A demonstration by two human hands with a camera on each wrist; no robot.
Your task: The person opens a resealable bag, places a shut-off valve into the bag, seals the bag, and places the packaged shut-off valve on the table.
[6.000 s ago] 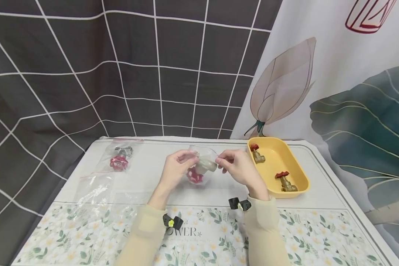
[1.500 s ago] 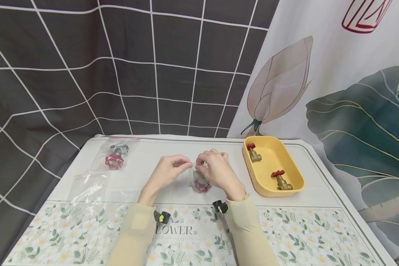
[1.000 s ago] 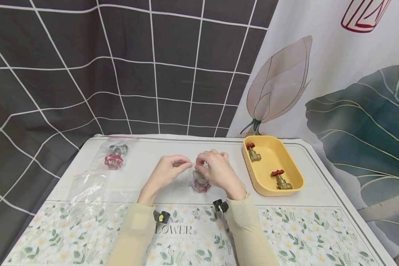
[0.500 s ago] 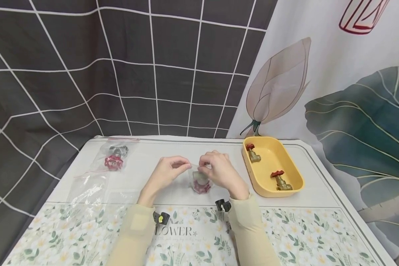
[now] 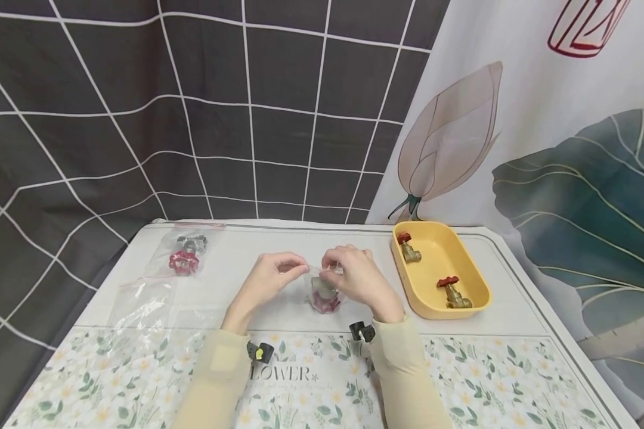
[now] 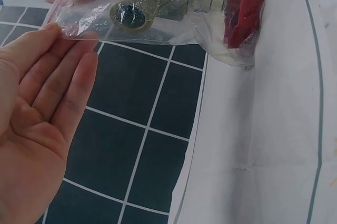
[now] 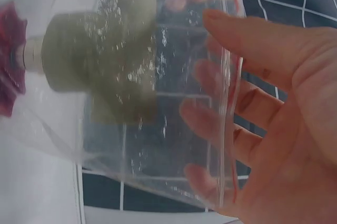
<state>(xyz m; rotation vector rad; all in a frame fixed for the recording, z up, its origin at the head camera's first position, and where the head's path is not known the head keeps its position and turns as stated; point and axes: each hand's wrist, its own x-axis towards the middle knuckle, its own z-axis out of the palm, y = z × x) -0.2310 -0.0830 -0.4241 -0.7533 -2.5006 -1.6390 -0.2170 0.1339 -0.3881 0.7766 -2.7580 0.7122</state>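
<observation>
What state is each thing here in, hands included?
Held clear plastic zip bag: occupied, seal unclear
Olive red-wheeled valve: inside held bag
Left hand: pinching held bag
Right hand: gripping held bag
Dark red-wheeled valve: lying bagged
Left clear plastic bag: lying flat
Yellow rectangular tray: uncovered
Far red-wheeled brass valve: unbagged, in tray
Near red-wheeled brass valve: unbagged, in tray

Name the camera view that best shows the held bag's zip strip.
The right wrist view: the zip strip stands large there, much of its length plain at the right hand. The left wrist view shows a short stretch by the left hand; the head view, a thin line.
</observation>
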